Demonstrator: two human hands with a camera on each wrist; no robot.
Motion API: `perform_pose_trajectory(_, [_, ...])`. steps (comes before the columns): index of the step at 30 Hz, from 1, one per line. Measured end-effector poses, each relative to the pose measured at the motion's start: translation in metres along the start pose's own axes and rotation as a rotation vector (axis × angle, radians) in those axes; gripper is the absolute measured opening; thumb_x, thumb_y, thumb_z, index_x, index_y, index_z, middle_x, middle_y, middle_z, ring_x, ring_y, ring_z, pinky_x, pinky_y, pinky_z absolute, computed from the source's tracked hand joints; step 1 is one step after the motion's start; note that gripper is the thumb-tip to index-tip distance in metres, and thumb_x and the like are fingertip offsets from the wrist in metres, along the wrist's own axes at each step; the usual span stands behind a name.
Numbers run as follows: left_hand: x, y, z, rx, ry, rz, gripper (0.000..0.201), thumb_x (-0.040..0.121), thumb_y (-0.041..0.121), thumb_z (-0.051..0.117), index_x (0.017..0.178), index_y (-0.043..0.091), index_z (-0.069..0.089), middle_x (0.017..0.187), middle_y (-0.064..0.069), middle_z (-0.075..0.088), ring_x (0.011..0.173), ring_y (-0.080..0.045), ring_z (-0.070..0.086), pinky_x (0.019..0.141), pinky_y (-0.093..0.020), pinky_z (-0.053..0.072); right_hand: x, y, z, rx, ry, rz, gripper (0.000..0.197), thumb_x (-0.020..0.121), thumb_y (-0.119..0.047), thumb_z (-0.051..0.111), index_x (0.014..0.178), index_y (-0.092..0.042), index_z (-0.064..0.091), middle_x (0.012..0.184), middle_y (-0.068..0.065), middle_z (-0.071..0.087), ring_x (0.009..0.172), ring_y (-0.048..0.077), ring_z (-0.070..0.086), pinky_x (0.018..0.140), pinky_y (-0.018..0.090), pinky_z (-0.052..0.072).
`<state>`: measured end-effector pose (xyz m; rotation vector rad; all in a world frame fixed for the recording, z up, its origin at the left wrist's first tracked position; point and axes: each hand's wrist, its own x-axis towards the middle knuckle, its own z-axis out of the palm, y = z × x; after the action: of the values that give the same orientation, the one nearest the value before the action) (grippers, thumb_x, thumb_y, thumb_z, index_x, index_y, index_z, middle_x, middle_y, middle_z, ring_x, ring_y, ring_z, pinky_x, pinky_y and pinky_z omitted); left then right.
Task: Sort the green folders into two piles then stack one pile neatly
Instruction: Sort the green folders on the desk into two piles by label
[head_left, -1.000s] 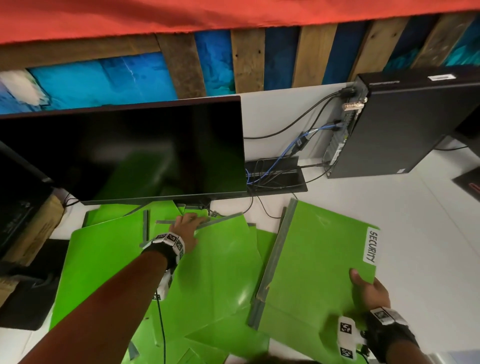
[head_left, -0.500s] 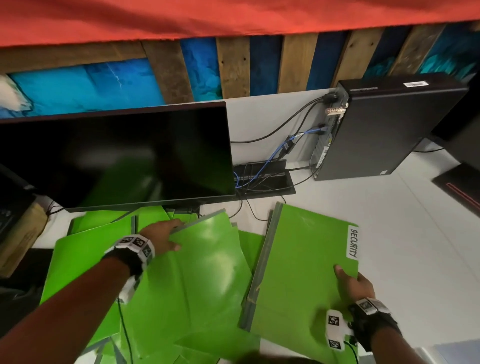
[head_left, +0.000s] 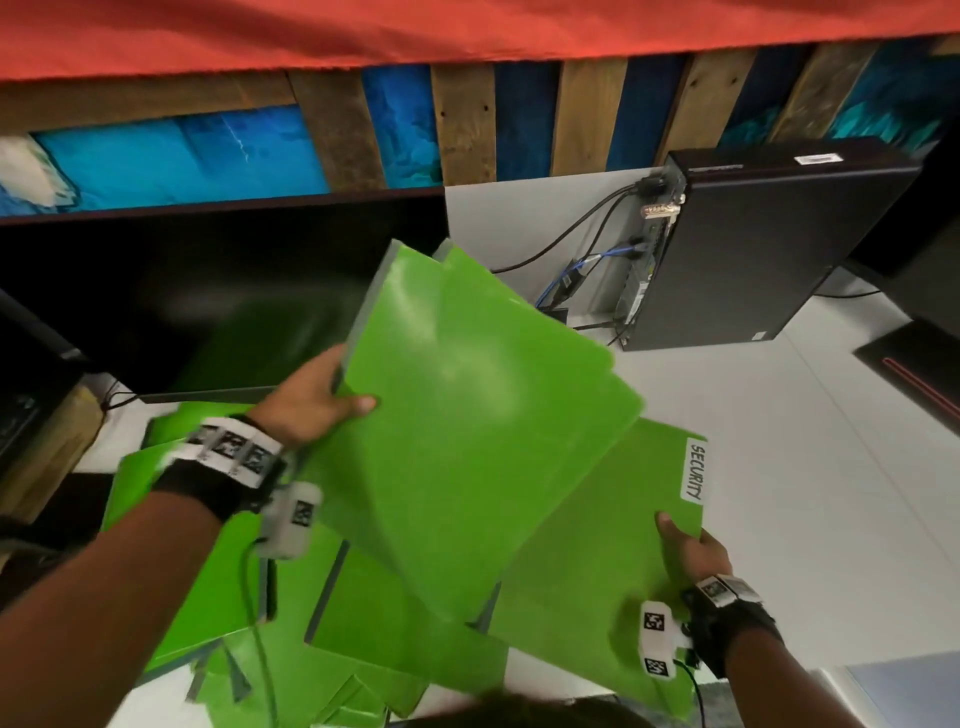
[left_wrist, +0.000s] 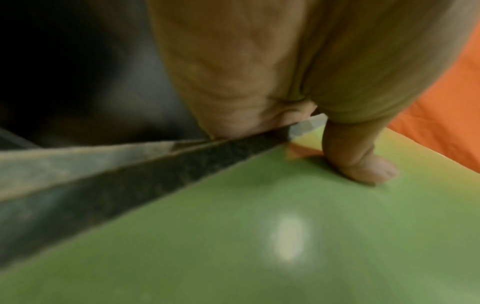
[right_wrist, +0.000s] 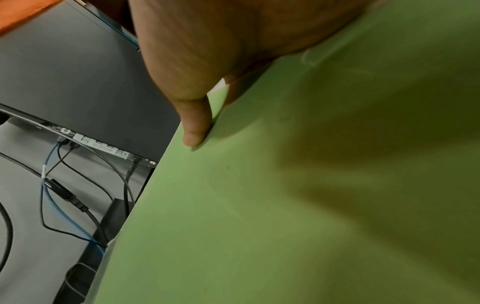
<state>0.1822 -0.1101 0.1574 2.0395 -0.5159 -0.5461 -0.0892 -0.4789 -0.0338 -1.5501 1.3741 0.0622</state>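
While our left hand (head_left: 306, 400) pinches a raised green folder (head_left: 467, 415) by its grey spine, our right hand (head_left: 691, 551) grips the SECURITY folder (head_left: 597, 561) on the worktop (head_left: 805, 467), thumb on top.

Green folder (head_left: 467, 415) raised, tilted; "SECURITY" folder (head_left: 597, 561) flat at right; others (head_left: 363, 639) scattered – left.

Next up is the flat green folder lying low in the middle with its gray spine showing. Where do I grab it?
Probably the folder by its gray spine, coming from the left. That stiff edge is exposed, while the lifted folder in the left hand overhangs its right side.
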Motion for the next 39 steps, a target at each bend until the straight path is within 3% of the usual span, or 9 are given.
perform_pose_trajectory(4, [0.021,-0.014,0.095,-0.028,-0.08,0.004,0.068,0.06,0.029,0.08,0.121,0.024,0.052,0.119,0.002,0.063,0.111,-0.015,0.059,0.099,-0.033,0.045,-0.001,-0.001,-0.003,-0.01,-0.05,-0.015,0.047,0.086,-0.042,0.062,0.12,-0.01,0.064,0.12,0.015,0.065,0.094,0.031,0.06,0.09,0.036,0.046])
perform_pose_trajectory(7, [0.039,-0.025,0.154,0.057,-0.087,-0.056,0.071,0.068,0.017,0.081,0.13,0.011,0.047,0.127,-0.004,0.058,0.116,-0.023,0.056,0.105,-0.039,0.042,0.0,-0.006,-0.006,-0.045,-0.038,-0.002,0.053,0.093,-0.047,0.049,0.121,-0.004,0.063,0.125,0.021,0.061,0.109,0.036,0.058,0.094,0.035,0.043])
perform_pose_trajectory(13, [0.051,-0.032,0.22,0.28,-0.135,-0.265,0.094,0.08,0.018,0.073,0.15,0.017,0.011,0.155,-0.007,0.022,0.141,-0.024,0.029,0.114,-0.031,0.025,0.006,-0.006,-0.003,-0.044,-0.022,0.027,0.078,0.097,-0.057,0.015,0.123,0.002,0.059,0.129,0.029,0.055,0.12,0.037,0.054,0.1,0.038,0.038])
perform_pose_trajectory(17, [0.05,-0.041,0.242,0.429,-0.186,-0.301,0.095,0.077,0.028,0.075,0.149,0.01,0.015,0.143,-0.013,0.026,0.133,-0.028,0.035,0.113,-0.028,0.03,0.007,-0.003,-0.001,0.009,-0.014,0.056,0.069,0.094,-0.057,0.037,0.121,0.002,0.061,0.126,0.026,0.059,0.116,0.038,0.056,0.094,0.035,0.041])
perform_pose_trajectory(22, [0.032,-0.058,0.234,0.573,-0.202,-0.299,0.075,0.079,0.044,0.066,0.143,0.021,0.034,0.139,-0.008,0.031,0.13,-0.029,0.03,0.111,-0.037,0.031,0.008,-0.002,0.0,0.021,-0.011,0.074,0.06,0.087,-0.052,0.056,0.12,-0.002,0.063,0.123,0.021,0.063,0.112,0.038,0.059,0.098,0.04,0.045])
perform_pose_trajectory(25, [0.021,-0.077,0.196,0.631,0.075,-0.41,0.073,0.079,0.043,0.065,0.142,0.025,0.033,0.142,-0.006,0.031,0.13,-0.028,0.031,0.104,-0.042,0.037,0.009,-0.002,0.001,0.025,0.005,0.076,0.059,0.087,-0.051,0.057,0.121,-0.002,0.063,0.124,0.021,0.062,0.112,0.039,0.058,0.097,0.041,0.045])
perform_pose_trajectory(29, [-0.005,-0.104,0.146,0.576,0.333,-0.719,0.08,0.076,0.04,0.072,0.138,0.01,0.032,0.14,-0.016,0.032,0.13,-0.035,0.032,0.103,-0.049,0.037,0.006,-0.003,0.0,0.048,0.023,0.072,0.059,0.086,-0.05,0.059,0.122,-0.004,0.063,0.123,0.021,0.062,0.11,0.039,0.059,0.097,0.042,0.045])
perform_pose_trajectory(35, [-0.022,-0.124,0.135,0.492,0.18,-0.77,0.079,0.07,0.054,0.073,0.129,0.01,0.044,0.131,-0.013,0.05,0.122,-0.033,0.047,0.099,-0.041,0.042,0.003,-0.001,-0.002,0.06,0.03,0.057,0.062,0.084,-0.051,0.06,0.126,-0.005,0.06,0.125,0.021,0.061,0.107,0.039,0.06,0.097,0.043,0.045])
perform_pose_trajectory(39, [-0.028,-0.125,0.13,0.336,0.139,-0.728,0.066,0.077,0.036,0.074,0.128,0.006,0.044,0.127,-0.014,0.056,0.116,-0.032,0.054,0.093,-0.036,0.047,0.0,0.001,-0.004,0.07,0.022,0.031,0.059,0.086,-0.048,0.06,0.126,-0.004,0.059,0.125,0.021,0.061,0.098,0.035,0.06,0.093,0.04,0.045])
